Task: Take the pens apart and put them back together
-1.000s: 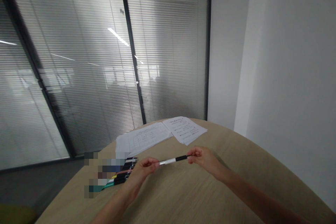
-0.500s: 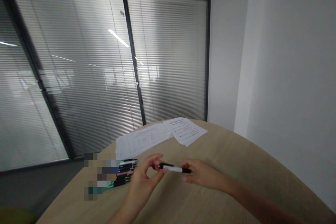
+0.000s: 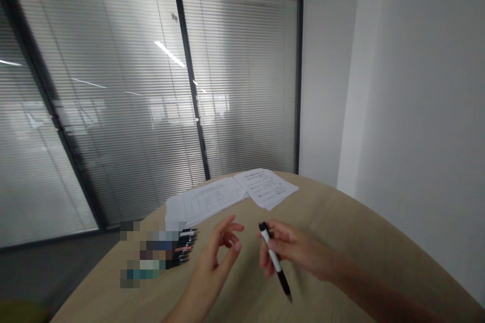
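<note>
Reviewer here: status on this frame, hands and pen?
Right hand pinching black-and-white pen, black end toward person. Left hand empty, apart from it. Row of pens on table, beyond left hand.

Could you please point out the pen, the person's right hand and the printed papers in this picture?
Pen (image 3: pixel 274 261): head view, on white barrel.
Right hand (image 3: pixel 291 252): head view, on back of hand.
Printed papers (image 3: pixel 265 189): head view, on right sheet.

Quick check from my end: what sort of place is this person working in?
Probably an office meeting room: a rounded wooden table carries printed papers and a row of pens, and a glass partition with slatted blinds stands behind it. The right hand holds a pen.
</note>
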`<action>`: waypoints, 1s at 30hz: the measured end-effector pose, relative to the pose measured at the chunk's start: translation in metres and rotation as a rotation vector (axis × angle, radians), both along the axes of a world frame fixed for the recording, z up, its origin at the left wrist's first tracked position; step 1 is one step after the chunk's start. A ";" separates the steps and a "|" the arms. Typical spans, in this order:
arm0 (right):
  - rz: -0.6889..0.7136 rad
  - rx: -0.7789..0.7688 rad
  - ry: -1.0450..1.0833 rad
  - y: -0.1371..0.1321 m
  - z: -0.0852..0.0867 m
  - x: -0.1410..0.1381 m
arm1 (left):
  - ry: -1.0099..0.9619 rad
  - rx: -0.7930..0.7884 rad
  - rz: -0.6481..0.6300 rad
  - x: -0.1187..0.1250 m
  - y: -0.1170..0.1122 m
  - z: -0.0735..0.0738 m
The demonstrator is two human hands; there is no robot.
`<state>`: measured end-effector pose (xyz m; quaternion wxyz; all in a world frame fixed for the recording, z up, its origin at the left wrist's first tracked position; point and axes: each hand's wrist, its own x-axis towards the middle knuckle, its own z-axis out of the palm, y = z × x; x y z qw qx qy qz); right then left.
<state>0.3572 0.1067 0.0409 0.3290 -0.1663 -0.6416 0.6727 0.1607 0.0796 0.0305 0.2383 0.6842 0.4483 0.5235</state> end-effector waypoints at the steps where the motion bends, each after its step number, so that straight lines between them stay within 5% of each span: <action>1: -0.043 -0.053 0.078 0.004 0.001 0.001 | -0.019 -0.040 0.017 -0.003 0.007 -0.002; 5: -0.120 -0.308 0.314 0.023 0.000 0.007 | 0.000 -0.125 0.111 -0.019 0.032 -0.017; 13: -0.104 -0.569 0.372 0.057 -0.010 0.029 | 0.208 -0.180 0.172 -0.035 0.044 -0.055; 21: -0.158 -0.624 0.480 0.069 -0.015 0.038 | 0.904 0.252 0.177 -0.048 0.052 -0.081; 30: -0.028 -0.549 0.399 0.070 -0.019 0.037 | 1.064 0.190 0.203 -0.048 0.050 -0.079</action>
